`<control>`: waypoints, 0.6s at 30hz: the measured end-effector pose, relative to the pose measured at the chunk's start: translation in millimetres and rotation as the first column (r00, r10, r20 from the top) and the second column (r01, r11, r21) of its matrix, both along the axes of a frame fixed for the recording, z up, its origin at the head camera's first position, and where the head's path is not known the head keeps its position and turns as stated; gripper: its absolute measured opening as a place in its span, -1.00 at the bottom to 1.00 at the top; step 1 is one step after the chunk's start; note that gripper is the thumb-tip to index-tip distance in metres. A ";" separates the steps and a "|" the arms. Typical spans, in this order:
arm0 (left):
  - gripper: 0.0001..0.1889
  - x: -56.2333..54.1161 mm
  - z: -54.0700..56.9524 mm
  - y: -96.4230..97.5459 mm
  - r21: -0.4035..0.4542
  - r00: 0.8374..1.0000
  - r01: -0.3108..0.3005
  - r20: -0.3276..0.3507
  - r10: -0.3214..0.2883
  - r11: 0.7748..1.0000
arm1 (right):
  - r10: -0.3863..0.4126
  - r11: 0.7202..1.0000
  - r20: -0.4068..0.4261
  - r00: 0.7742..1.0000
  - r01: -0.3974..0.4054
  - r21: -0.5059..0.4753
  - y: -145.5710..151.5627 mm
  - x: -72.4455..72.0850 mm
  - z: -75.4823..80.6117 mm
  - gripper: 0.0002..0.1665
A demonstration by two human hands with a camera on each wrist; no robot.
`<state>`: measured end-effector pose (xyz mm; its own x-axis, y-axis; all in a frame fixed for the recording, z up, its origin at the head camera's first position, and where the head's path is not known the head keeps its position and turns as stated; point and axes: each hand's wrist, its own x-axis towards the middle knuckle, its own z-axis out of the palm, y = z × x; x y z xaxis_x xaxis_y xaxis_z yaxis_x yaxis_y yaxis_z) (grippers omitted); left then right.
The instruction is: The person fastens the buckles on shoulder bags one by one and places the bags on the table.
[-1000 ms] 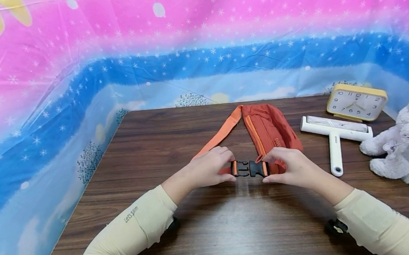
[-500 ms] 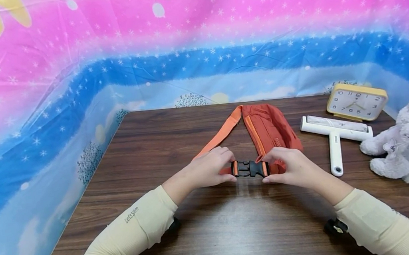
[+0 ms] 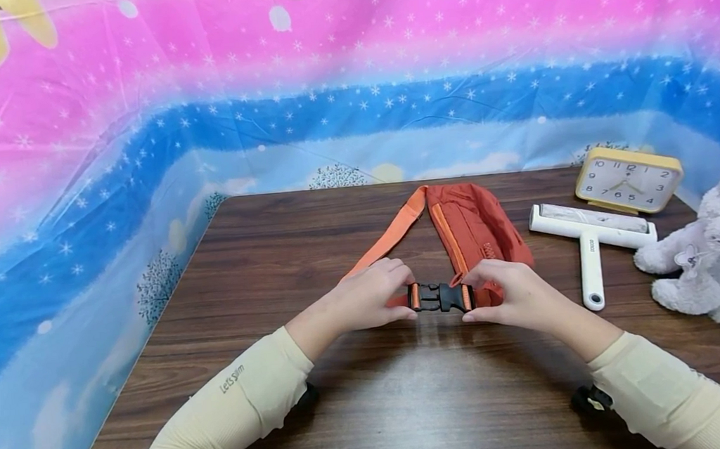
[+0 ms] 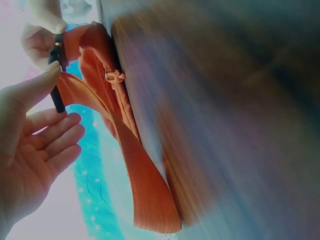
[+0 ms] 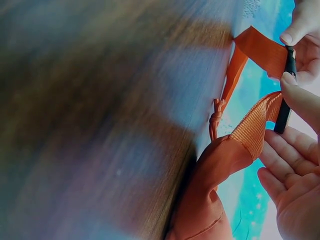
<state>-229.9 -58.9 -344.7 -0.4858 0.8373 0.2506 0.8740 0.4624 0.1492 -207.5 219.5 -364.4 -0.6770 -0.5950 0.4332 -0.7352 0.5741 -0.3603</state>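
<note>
An orange-red waist pack (image 3: pixel 477 222) lies on the table, its orange strap (image 3: pixel 392 232) looping toward the left. Between the hands, a black side-release buckle is held close over the table. My left hand (image 3: pixel 375 294) pinches the pronged half (image 3: pixel 428 297) between thumb and fingers. Its prong tips are right at the mouth of the socket half (image 3: pixel 452 297), which my right hand (image 3: pixel 514 295) pinches from the other side. In the left wrist view, webbing (image 4: pixel 145 185) hangs from the pronged half. A short webbing piece (image 5: pixel 252 125) joins the socket half to the pack in the right wrist view.
A white T-shaped squeegee-like tool (image 3: pixel 590 241) lies right of the pack. Behind it stands a yellow clock (image 3: pixel 628 179), and a grey-white plush dog (image 3: pixel 718 253) sits at the right edge. A patterned cloth (image 3: pixel 351 112) hangs around the wooden table (image 3: pixel 259 239).
The two buckle halves have come slightly closer together, with the prong tips now at the socket. Both hands keep their grip and have hardly moved.
</note>
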 end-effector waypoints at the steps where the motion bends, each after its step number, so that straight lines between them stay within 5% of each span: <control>1: -0.62 0.2 0.1 0.2 0.001 1.000 0.001 -0.002 -0.001 1.000 | 0.000 1.000 -0.001 1.000 0.000 0.001 -0.1 0.0 -0.1 -0.48; 18: -0.62 2.0 1.1 1.0 -0.012 1.000 -0.009 -0.006 0.009 1.000 | -0.008 1.000 0.005 1.000 0.008 0.006 -2.2 1.3 0.6 -0.46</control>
